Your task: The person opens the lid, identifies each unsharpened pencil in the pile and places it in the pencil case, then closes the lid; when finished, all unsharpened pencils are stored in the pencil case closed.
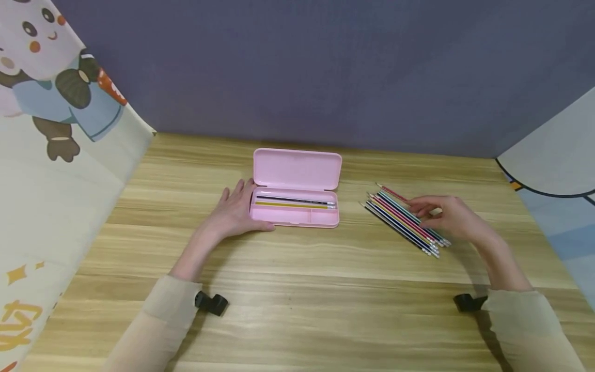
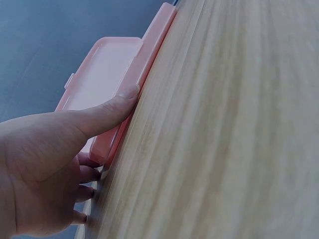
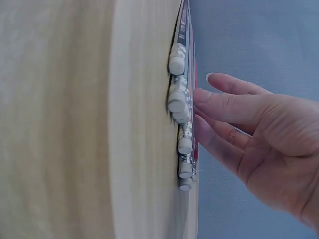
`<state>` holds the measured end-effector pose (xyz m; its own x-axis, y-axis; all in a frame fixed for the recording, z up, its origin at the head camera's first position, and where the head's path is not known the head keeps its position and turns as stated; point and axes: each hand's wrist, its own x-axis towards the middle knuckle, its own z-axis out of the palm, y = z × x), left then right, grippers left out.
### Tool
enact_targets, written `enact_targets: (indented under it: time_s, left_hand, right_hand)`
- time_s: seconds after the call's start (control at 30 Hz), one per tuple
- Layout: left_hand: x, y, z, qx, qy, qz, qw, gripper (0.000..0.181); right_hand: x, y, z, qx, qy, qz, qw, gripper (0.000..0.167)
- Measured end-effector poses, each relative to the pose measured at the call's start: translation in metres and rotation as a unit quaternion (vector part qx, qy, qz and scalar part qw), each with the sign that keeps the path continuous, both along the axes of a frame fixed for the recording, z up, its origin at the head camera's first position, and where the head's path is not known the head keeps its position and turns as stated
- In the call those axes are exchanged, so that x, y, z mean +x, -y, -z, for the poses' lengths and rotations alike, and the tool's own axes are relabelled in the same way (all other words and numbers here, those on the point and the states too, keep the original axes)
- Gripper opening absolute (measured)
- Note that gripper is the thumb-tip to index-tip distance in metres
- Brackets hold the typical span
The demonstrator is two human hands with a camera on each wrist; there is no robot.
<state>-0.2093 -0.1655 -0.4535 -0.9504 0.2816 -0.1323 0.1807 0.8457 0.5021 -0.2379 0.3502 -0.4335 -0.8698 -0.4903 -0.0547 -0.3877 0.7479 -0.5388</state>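
Note:
A pink pencil case [image 1: 297,169] stands with its lid raised; a dark pencil and a yellow pencil [image 1: 297,205] lie in its long compartment. My left hand [image 1: 228,216] rests around the case's left end, its thumb along the front wall [image 2: 117,102] and its other fingers spread at the side. To the right of the case, several pencils [image 1: 400,222] lie slanted in a loose pile, erasers toward me. Over the pile's upper right is my right hand [image 1: 446,214], fingers loosely bent at a red pencil [image 1: 392,192]. In the right wrist view, thumb and fingers touch the pencils beyond the white erasers [image 3: 177,102].
The wooden table [image 1: 297,289] extends in front of the case and pencils. Behind it hangs a dark blue-grey cloth [image 1: 307,72]. A printed cloth with cartoon figures [image 1: 60,103] borders the left side, and another pale printed cloth [image 1: 558,139] the right.

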Motion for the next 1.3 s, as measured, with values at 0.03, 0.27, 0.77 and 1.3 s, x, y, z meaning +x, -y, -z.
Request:
enact_targets:
  time_s: [0.03, 0.27, 0.77, 1.3]
  left_hand:
    - [0.000, 0.000, 0.000, -0.001, 0.000, 0.000, 1.0000, 0.114]
    - [0.000, -0.001, 0.000, -0.003, 0.006, -0.003, 1.0000, 0.115]
    - [0.001, -0.002, -0.001, -0.010, 0.020, -0.006, 0.9997, 0.118]
    - [0.003, -0.002, -0.002, -0.008, 0.010, -0.005, 0.9999, 0.119]
  right_hand:
    - [-0.001, 0.000, 0.001, -0.003, 0.000, -0.002, 1.0000, 0.053]
    - [-0.002, -0.002, 0.005, -0.009, 0.010, 0.003, 0.9999, 0.053]
    - [-0.003, -0.006, -0.002, -0.026, 0.001, 0.006, 0.9996, 0.049]
    - [-0.002, 0.040, -0.019, -0.112, -0.038, 0.073, 0.9903, 0.046]
